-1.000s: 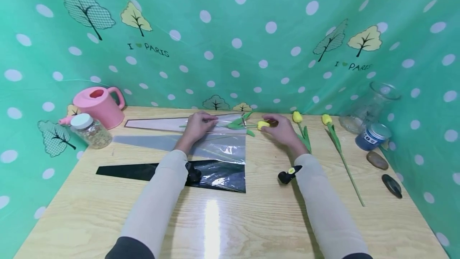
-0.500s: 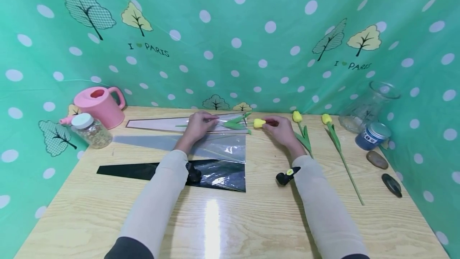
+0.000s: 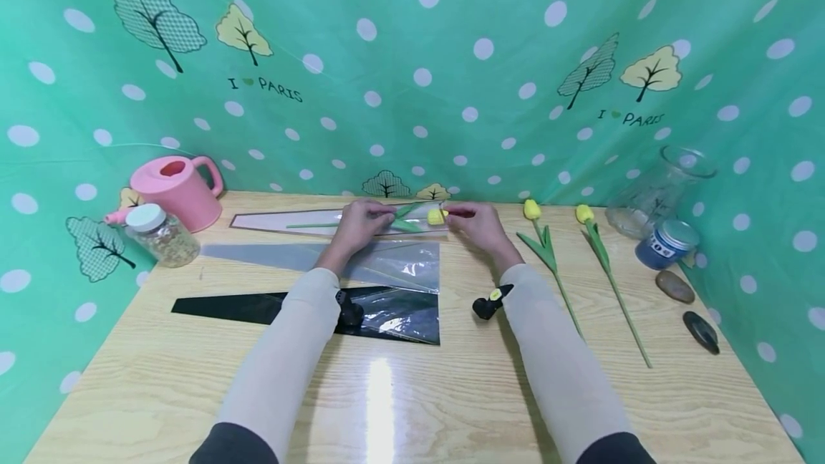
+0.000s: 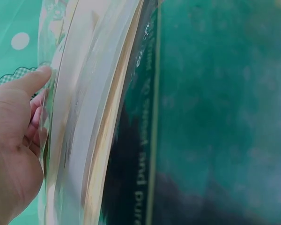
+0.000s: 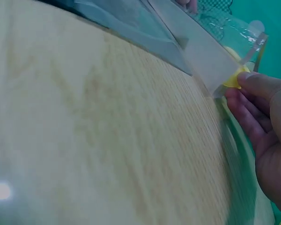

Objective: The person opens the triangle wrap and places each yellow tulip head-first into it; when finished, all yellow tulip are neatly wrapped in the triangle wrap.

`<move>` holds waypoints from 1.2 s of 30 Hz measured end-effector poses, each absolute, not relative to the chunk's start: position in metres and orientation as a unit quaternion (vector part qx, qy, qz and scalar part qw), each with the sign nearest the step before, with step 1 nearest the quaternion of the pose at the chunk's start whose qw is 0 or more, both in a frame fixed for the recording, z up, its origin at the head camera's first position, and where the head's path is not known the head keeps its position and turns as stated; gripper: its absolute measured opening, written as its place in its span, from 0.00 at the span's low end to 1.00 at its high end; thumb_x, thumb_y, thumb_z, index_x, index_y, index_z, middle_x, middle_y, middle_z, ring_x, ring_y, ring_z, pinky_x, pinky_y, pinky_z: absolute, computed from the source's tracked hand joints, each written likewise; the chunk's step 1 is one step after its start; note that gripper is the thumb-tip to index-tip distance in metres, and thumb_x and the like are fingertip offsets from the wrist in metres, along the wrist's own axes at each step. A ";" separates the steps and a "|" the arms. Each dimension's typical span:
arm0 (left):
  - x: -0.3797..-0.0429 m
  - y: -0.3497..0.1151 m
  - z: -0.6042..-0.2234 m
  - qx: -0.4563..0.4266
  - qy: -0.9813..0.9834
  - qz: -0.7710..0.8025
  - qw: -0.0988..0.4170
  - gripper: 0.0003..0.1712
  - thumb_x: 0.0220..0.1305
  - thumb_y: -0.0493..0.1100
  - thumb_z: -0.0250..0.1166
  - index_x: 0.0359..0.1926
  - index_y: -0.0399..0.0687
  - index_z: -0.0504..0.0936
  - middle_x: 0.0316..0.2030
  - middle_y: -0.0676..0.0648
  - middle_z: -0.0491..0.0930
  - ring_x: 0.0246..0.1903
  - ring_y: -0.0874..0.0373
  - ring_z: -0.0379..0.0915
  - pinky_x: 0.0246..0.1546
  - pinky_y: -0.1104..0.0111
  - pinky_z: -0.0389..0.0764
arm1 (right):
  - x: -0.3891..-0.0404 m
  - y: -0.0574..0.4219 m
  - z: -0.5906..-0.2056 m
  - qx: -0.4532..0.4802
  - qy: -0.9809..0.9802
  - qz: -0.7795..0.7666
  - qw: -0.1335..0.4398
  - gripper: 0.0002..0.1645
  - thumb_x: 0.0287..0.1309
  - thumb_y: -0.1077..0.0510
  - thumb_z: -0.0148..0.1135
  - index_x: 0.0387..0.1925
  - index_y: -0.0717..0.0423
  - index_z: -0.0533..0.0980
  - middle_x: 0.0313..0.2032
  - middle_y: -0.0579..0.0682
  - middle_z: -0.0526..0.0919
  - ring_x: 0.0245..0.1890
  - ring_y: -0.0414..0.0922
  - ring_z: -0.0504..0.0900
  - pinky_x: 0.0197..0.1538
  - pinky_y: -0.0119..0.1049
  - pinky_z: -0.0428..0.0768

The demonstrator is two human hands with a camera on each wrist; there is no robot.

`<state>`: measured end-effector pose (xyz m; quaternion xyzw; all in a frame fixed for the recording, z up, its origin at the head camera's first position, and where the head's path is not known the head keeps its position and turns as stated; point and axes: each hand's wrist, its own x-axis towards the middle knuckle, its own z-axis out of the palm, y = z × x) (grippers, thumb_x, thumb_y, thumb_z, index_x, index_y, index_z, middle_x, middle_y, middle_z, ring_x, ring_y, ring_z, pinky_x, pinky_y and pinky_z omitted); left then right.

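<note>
A white flower sleeve (image 3: 277, 221) with a dark border and clear film lies at the back of the table, its wide mouth to the right. Inside it runs an artificial yellow tulip (image 3: 436, 216), green stem toward the narrow end. My left hand (image 3: 357, 226) pinches the sleeve's film near its middle; in the left wrist view the thumb lies along the film edge. At the mouth, my right hand (image 3: 478, 226) pinches the tulip's yellow bloom (image 5: 232, 80) between thumb and fingers. Nearer me lie a grey translucent sleeve (image 3: 258, 255) and a black sleeve (image 3: 222, 306).
Two more yellow tulips (image 3: 556, 267) lie right of my right hand. Along the right edge stand a glass vase (image 3: 664, 192) and a blue jar (image 3: 667, 245), with stones (image 3: 675, 286) nearby. A pink watering can (image 3: 180, 192) and a white-lidded jar (image 3: 167, 238) stand at the left.
My right hand has moved left with the tulip; its leaves and bloom have slid into the sleeve and its stem reaches further left. The left hand stays almost in place.
</note>
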<state>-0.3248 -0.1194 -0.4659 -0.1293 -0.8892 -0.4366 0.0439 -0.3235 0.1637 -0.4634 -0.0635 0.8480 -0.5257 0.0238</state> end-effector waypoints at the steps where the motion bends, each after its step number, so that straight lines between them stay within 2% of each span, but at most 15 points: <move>1: -0.325 -0.119 -0.466 -0.130 -0.889 -0.437 0.044 0.12 0.69 0.44 0.70 0.51 0.48 0.91 0.53 0.41 0.86 0.59 0.44 0.78 0.65 0.52 0.74 | -0.326 0.162 -0.464 -0.064 0.848 -0.525 0.027 0.16 0.64 0.60 0.70 0.53 0.50 0.86 0.57 0.53 0.87 0.58 0.50 0.84 0.63 0.45 0.81; 6: -0.326 -0.118 -0.467 -0.130 -0.888 -0.438 0.043 0.13 0.69 0.45 0.70 0.51 0.48 0.90 0.54 0.42 0.86 0.60 0.44 0.77 0.66 0.51 0.73 | -0.334 0.156 -0.463 -0.067 0.851 -0.519 0.044 0.15 0.65 0.60 0.70 0.52 0.53 0.86 0.59 0.54 0.86 0.62 0.51 0.82 0.66 0.46 0.79; 12: -0.329 -0.115 -0.467 -0.130 -0.891 -0.433 0.037 0.14 0.70 0.45 0.70 0.52 0.48 0.90 0.55 0.42 0.85 0.61 0.44 0.77 0.68 0.51 0.72 | -0.339 0.153 -0.467 -0.069 0.852 -0.516 0.050 0.15 0.65 0.59 0.70 0.52 0.55 0.86 0.58 0.56 0.86 0.61 0.52 0.83 0.66 0.46 0.78; 16: -0.332 -0.116 -0.468 -0.132 -0.894 -0.427 0.037 0.14 0.70 0.45 0.69 0.53 0.48 0.89 0.55 0.42 0.85 0.61 0.44 0.77 0.68 0.51 0.72 | -0.336 0.156 -0.469 -0.056 0.854 -0.516 0.039 0.15 0.64 0.58 0.71 0.52 0.53 0.86 0.56 0.54 0.87 0.59 0.51 0.83 0.66 0.45 0.78; 22: -0.333 -0.123 -0.468 -0.133 -0.900 -0.414 0.042 0.13 0.70 0.45 0.69 0.53 0.49 0.90 0.55 0.41 0.84 0.60 0.43 0.77 0.66 0.49 0.72 | -0.314 0.166 -0.467 -0.014 0.823 -0.568 0.029 0.16 0.63 0.59 0.72 0.52 0.57 0.85 0.51 0.57 0.89 0.49 0.49 0.88 0.55 0.37 0.86; 25: -0.334 -0.125 -0.468 -0.136 -0.902 -0.407 0.046 0.13 0.70 0.44 0.69 0.53 0.49 0.90 0.55 0.41 0.84 0.59 0.43 0.76 0.66 0.50 0.73 | -0.294 0.173 -0.464 -0.017 0.820 -0.571 0.022 0.18 0.64 0.58 0.71 0.54 0.59 0.84 0.49 0.56 0.88 0.47 0.47 0.88 0.52 0.33 0.86; 30: -0.336 -0.129 -0.468 -0.140 -0.906 -0.397 0.051 0.13 0.70 0.43 0.69 0.52 0.47 0.90 0.54 0.40 0.84 0.58 0.43 0.76 0.64 0.50 0.73 | -0.262 0.171 -0.459 -0.072 0.834 -0.547 0.002 0.22 0.64 0.58 0.71 0.58 0.59 0.81 0.48 0.56 0.88 0.47 0.48 0.86 0.52 0.33 0.84; 36: -0.339 -0.127 -0.468 -0.147 -0.908 -0.388 0.054 0.13 0.68 0.43 0.70 0.52 0.47 0.89 0.54 0.39 0.83 0.58 0.41 0.75 0.64 0.48 0.71 | -0.244 0.160 -0.471 -0.125 0.852 -0.508 -0.016 0.19 0.61 0.60 0.74 0.53 0.59 0.84 0.42 0.54 0.89 0.41 0.46 0.86 0.46 0.29 0.84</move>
